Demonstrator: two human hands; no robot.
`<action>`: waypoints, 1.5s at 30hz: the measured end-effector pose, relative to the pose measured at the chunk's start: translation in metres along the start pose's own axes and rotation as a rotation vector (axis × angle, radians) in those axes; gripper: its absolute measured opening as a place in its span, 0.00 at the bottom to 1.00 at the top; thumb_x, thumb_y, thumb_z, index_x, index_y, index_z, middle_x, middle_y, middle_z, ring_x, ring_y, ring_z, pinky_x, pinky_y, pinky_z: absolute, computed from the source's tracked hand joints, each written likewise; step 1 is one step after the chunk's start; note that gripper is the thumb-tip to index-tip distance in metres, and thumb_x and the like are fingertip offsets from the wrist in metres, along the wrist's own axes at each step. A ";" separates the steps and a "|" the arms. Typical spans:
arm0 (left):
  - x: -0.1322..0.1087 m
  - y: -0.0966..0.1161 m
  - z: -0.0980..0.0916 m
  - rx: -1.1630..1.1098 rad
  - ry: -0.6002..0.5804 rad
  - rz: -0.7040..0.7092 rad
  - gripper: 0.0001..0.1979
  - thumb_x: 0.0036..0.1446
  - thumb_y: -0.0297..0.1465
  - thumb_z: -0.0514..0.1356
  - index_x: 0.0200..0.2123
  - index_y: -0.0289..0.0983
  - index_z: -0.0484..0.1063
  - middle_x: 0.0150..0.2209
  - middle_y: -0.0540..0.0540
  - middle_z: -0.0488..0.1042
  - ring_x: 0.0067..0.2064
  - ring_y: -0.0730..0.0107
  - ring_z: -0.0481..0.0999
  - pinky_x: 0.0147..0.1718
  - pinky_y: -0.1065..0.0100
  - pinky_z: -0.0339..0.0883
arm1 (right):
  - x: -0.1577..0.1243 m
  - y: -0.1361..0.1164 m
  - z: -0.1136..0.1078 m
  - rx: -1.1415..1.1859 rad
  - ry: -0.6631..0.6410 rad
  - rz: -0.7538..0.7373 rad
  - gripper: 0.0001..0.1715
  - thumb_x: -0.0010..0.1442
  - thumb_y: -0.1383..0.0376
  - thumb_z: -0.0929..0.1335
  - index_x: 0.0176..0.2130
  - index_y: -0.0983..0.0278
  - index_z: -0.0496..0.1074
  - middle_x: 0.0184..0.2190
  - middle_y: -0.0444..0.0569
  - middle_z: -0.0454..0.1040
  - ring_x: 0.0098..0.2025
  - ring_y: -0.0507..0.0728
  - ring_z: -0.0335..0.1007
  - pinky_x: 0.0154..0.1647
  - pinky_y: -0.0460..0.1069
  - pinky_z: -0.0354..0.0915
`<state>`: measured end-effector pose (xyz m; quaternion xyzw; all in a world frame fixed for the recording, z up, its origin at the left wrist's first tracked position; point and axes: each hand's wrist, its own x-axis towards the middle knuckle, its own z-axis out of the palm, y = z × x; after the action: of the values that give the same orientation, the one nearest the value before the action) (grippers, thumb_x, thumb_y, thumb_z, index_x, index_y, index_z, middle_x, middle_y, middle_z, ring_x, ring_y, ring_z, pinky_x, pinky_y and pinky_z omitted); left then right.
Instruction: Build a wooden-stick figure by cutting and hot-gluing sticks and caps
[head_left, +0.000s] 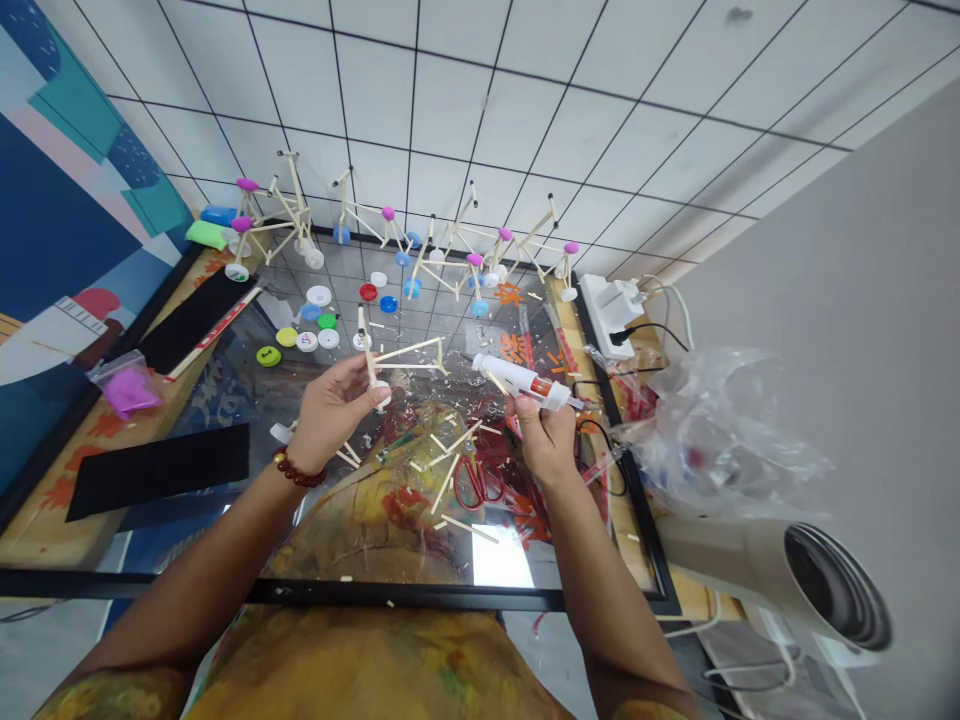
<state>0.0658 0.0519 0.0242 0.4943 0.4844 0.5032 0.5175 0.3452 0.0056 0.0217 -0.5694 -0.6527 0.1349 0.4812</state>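
Note:
My left hand (334, 405) pinches a small frame of pale wooden sticks (409, 352) at its near end, by a white bottle cap. The frame's stick triangle points right, toward my other hand. In my right hand (547, 440) is a white pen-shaped hot glue gun (517, 376), its nozzle turned right. A short stick (496, 383) also shows at the right fingertips, crossing in front of the glue gun. Loose wooden sticks (446, 485) and red-handled scissors (477, 484) lie on the glass tabletop (360, 545) between my forearms.
Several stick models with caps and pink blobs (388, 214) line the back. Coloured bottle caps (327, 321) lie at centre left, black strips (161, 470) further left. On the right are a power strip (606, 315), plastic bags (720, 430) and a large pale roll (735, 560).

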 end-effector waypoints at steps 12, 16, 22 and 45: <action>0.008 -0.010 -0.012 0.194 -0.045 0.050 0.27 0.45 0.37 0.71 0.50 0.36 0.76 0.56 0.39 0.74 0.56 0.53 0.74 0.60 0.50 0.66 | 0.001 0.001 0.016 -0.221 -0.348 0.012 0.27 0.69 0.51 0.58 0.39 0.65 0.77 0.31 0.54 0.78 0.33 0.61 0.73 0.37 0.52 0.64; 0.007 -0.014 -0.012 0.234 -0.039 0.069 0.27 0.46 0.37 0.70 0.50 0.36 0.76 0.57 0.38 0.73 0.58 0.52 0.73 0.59 0.50 0.67 | 0.001 0.003 0.018 -0.232 -0.363 0.008 0.26 0.69 0.52 0.58 0.43 0.65 0.76 0.35 0.55 0.79 0.38 0.62 0.75 0.40 0.53 0.65; 0.007 -0.013 -0.011 0.304 -0.047 0.107 0.25 0.49 0.39 0.69 0.51 0.37 0.76 0.56 0.39 0.74 0.56 0.53 0.74 0.58 0.51 0.68 | 0.000 0.005 0.021 -0.287 -0.382 -0.006 0.28 0.69 0.51 0.57 0.42 0.66 0.77 0.33 0.56 0.79 0.37 0.63 0.75 0.39 0.54 0.64; 0.008 -0.018 -0.010 0.320 -0.034 0.132 0.23 0.50 0.37 0.68 0.50 0.39 0.77 0.55 0.41 0.74 0.55 0.55 0.74 0.56 0.54 0.69 | -0.001 0.006 0.031 -0.507 -0.353 -0.145 0.28 0.70 0.53 0.55 0.40 0.67 0.75 0.32 0.57 0.76 0.36 0.63 0.69 0.40 0.55 0.58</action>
<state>0.0566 0.0600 0.0056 0.6096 0.5159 0.4441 0.4062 0.3250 0.0185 0.0013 -0.5909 -0.7780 0.0300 0.2114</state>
